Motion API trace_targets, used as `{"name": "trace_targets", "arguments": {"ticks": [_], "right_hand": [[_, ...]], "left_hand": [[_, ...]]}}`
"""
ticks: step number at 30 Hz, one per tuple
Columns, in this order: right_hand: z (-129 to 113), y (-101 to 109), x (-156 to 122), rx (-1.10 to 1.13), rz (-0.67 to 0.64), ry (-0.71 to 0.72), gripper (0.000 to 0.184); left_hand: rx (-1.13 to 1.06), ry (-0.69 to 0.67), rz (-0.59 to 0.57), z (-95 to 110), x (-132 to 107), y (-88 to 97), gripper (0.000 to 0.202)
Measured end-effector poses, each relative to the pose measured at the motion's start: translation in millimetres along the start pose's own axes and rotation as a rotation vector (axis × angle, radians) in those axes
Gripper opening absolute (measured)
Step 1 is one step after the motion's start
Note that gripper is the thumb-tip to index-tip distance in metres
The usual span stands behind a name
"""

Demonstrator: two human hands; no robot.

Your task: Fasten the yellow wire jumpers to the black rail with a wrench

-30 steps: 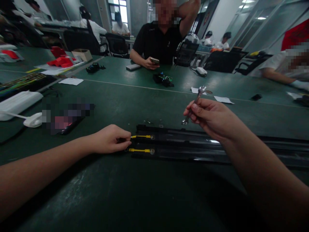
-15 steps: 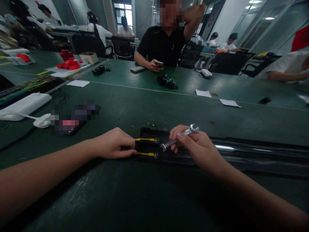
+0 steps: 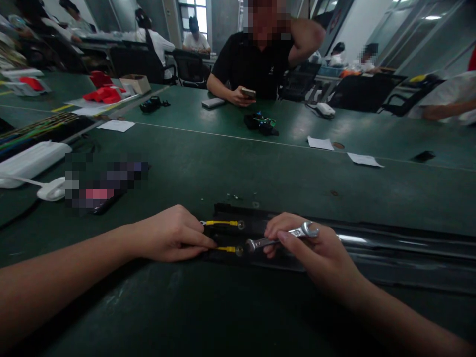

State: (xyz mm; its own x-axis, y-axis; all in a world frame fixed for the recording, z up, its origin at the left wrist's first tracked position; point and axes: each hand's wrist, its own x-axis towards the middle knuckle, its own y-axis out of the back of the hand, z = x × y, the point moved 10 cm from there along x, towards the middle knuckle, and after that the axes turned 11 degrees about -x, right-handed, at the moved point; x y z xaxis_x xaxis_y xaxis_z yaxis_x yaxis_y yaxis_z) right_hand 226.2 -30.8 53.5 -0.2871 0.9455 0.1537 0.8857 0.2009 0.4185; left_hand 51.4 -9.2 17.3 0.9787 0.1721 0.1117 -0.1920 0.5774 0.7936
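Two short yellow wires, an upper one [image 3: 222, 223] and a lower one [image 3: 226, 249], are fixed by ring ends to the left part of a long black strip [image 3: 394, 250] with shiny tubes. My left hand [image 3: 176, 235] is closed in a pinch at the free end of the lower wire, which its fingers hide. Beside those fingers, a silvery end of the upper wire shows. In my right hand [image 3: 303, 245], fingers closed, is a small silver wrench [image 3: 284, 236]. One wrench end lies just right of the lower wire's ring; the other points up and right.
A phone [image 3: 111, 188] lies to the left, near a white power strip [image 3: 33, 161]. Further back on the green table [image 3: 186, 163] are papers [image 3: 320, 143] and a small circuit board assembly [image 3: 261, 124]. Opposite sits a person [image 3: 253, 69] holding a phone.
My left hand has shifted off the upper wire, whose silvery end now shows, and stays at the lower one. The wrench is tilted a little flatter. The view has moved slightly.
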Motion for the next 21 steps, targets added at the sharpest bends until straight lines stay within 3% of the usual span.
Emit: {"name": "trace_targets", "arguments": {"ticks": [21], "right_hand": [[4.3, -8.8, -1.2, -0.022, -0.102, -0.012, 0.018]], "left_hand": [[-0.018, -0.033, 0.020, 0.5, 1.8, 0.5, 0.027]]}}
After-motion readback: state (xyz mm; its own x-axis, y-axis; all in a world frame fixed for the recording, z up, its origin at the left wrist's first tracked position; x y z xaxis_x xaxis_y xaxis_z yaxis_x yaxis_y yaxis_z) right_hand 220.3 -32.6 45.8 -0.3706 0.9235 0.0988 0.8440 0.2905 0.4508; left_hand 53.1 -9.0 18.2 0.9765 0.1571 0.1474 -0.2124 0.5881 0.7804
